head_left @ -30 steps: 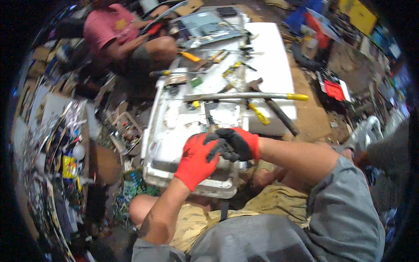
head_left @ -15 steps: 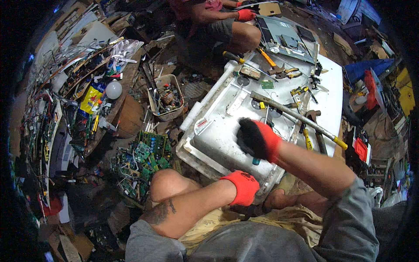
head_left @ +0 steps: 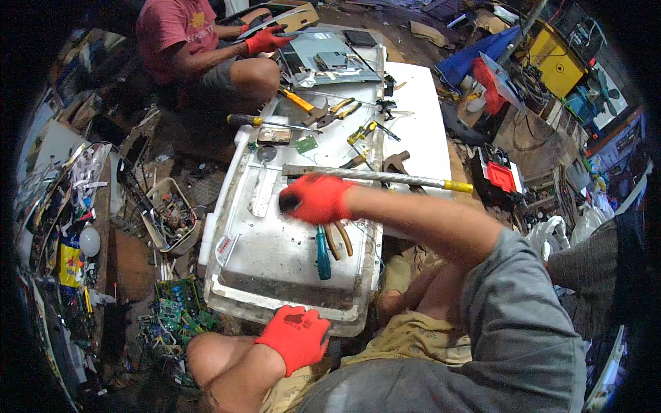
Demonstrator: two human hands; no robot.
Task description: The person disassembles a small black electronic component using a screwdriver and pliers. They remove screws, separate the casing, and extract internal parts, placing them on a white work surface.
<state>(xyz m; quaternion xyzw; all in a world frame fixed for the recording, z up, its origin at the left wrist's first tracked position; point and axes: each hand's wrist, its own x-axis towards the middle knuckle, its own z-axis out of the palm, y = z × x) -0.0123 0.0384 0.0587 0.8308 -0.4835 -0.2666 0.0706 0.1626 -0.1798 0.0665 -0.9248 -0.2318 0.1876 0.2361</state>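
My left hand (head_left: 296,337), in a red glove, rests by the near edge of a white plastic panel (head_left: 275,263). Its fingers are curled, and whatever they may hold is hidden. Over the middle of the panel is my right hand (head_left: 318,198), its red and black glove smeared by motion. Just beyond it lies a long metal tube with a yellow end (head_left: 385,175). Nearer to me than this hand are a teal-handled screwdriver (head_left: 322,255) and brown-handled pliers (head_left: 340,241). A flat pale strip (head_left: 261,193) lies to its left.
Hammers (head_left: 303,103), yellow-handled pliers (head_left: 341,113) and a long screwdriver (head_left: 244,120) lie farther up. A gloved co-worker (head_left: 206,51) sits at far left beside a grey flat panel (head_left: 327,62). Circuit boards (head_left: 172,316) and a tub of scraps (head_left: 172,213) stand left.
The view has swung, so the panel sits farther left. My right hand has moved farther over the panel toward the metal tube, uncovering the teal screwdriver and brown-handled pliers. My left hand remains near the edge.
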